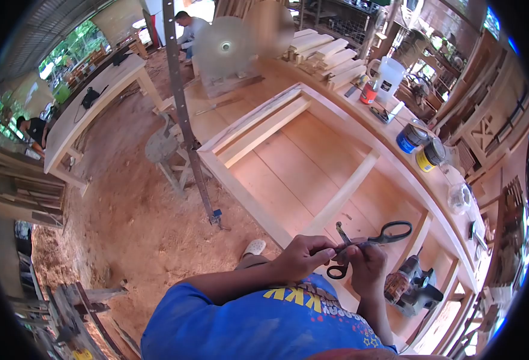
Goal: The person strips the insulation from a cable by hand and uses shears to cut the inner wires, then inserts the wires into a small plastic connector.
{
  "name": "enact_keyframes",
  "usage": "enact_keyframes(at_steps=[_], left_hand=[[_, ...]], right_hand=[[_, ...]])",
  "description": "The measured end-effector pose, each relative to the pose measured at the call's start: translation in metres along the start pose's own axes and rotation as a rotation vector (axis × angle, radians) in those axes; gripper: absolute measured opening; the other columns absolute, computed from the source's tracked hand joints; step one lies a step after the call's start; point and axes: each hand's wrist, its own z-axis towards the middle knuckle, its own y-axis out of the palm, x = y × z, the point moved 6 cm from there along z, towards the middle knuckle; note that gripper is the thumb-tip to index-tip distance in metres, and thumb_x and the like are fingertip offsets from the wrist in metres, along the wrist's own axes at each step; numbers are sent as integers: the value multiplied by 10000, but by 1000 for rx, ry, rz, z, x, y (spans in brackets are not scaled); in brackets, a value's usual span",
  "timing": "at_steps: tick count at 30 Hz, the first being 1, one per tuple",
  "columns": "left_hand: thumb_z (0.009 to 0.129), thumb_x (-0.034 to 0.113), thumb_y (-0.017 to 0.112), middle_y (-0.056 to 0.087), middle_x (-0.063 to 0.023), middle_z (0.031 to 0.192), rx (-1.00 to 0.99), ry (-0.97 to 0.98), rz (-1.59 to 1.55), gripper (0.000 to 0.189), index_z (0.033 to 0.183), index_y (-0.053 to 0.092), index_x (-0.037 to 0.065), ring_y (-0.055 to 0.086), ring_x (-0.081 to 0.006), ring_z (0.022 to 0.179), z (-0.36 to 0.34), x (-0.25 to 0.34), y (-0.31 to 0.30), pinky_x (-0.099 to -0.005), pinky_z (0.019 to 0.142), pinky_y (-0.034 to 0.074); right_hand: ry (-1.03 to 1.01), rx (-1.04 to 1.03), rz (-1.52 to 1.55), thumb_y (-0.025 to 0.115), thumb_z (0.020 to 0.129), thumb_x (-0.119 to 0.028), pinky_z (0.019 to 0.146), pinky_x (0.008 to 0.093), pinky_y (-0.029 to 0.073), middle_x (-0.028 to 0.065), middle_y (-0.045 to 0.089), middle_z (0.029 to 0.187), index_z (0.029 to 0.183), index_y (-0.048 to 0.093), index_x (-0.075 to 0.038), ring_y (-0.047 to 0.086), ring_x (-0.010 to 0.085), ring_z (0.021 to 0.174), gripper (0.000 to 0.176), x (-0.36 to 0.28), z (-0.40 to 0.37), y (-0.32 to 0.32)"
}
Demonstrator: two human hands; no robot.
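Observation:
My two hands meet low in the middle of the view, over a pale wooden frame [342,195] that lies on the workbench. My right hand [368,269] grips a pair of black-handled scissors [390,233], which stand open with one blade pointing up and away. My left hand [303,257] touches the scissors near their pivot, thumb and fingers pinched together there. Whether it pinches a small piece against the blade is too small to tell. My blue shirt fills the bottom edge.
A power tool [411,287] lies in the frame right of my hands. Blue [408,138] and yellow [429,155] cans, a glass jar [459,198], a white jug [390,75] and stacked timber line the far edge. A long bar clamp [186,120] stands left. Two people work in the background.

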Motion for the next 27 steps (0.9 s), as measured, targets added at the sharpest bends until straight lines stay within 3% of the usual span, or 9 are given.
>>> enact_keyframes(at_steps=[4, 7, 16, 19, 21, 23, 24, 25, 27], left_hand=[[960, 129, 611, 676, -48, 848, 0, 1, 48, 195, 1030, 693, -33, 591, -89, 777, -7, -3, -4, -263, 704, 487], [965, 151, 629, 701, -57, 904, 71, 61, 124, 241, 1129, 679, -19, 596, -78, 806, -11, -4, -7, -269, 722, 491], [888, 69, 645, 691, -93, 866, 233, 241, 235, 151, 992, 673, -37, 615, -107, 803, -33, 7, -23, -288, 713, 504], [869, 50, 650, 688, -107, 880, 278, 203, 139, 148, 990, 677, -32, 622, -117, 806, -40, 6, -27, -286, 708, 502], [848, 14, 657, 678, -75, 899, 354, 350, 281, 131, 973, 685, -8, 631, -113, 843, -45, 18, -32, -291, 730, 514], [846, -8, 656, 678, -60, 1009, 357, 353, 194, 234, 1080, 652, -1, 655, -124, 953, -42, 9, -39, -302, 839, 539], [870, -27, 640, 670, -72, 1044, 394, 386, 56, 297, 1163, 613, 8, 658, -136, 973, -42, 11, -39, -291, 868, 538], [888, -47, 628, 657, -86, 1053, 471, 327, 54, 302, 1182, 598, 16, 657, -137, 984, -43, 14, -40, -286, 865, 542], [903, -53, 651, 631, -86, 1045, 480, 429, 168, 236, 1128, 592, -14, 665, -144, 977, -43, 37, -37, -279, 854, 546]], right_hand=[[-14, -4, -95, 616, 944, -17, 595, 272, 562, 111, 700, 790, 916, 679, 79, 688, 158, 663, 119, -2, -4, 2], [-55, -36, -274, 629, 932, -13, 590, 278, 572, 115, 691, 774, 885, 665, 78, 700, 169, 665, 109, -1, -5, 4], [-92, -91, -386, 646, 942, -49, 521, 278, 560, 108, 678, 715, 895, 653, 68, 689, 160, 619, 127, -14, -3, 28], [-157, -132, -399, 638, 962, -114, 514, 279, 550, 108, 678, 705, 874, 654, 54, 685, 156, 609, 191, -24, 2, 38], [-231, -148, -452, 630, 973, -159, 509, 285, 538, 107, 677, 692, 863, 657, 41, 681, 154, 601, 230, -33, 7, 39], [-48, -93, -387, 620, 976, -190, 515, 296, 520, 101, 677, 673, 853, 664, 31, 674, 153, 588, 257, -39, 15, 40], [-70, -105, -443, 627, 970, -178, 514, 298, 501, 89, 678, 667, 846, 668, 27, 663, 145, 576, 243, -50, 22, 43], [-89, -53, -363, 644, 968, -195, 524, 278, 492, 77, 678, 672, 835, 670, 23, 653, 129, 584, 256, -55, 26, 42], [-125, -40, -208, 655, 969, -205, 542, 262, 490, 66, 668, 663, 857, 673, 21, 648, 112, 601, 254, -61, 32, 38]])
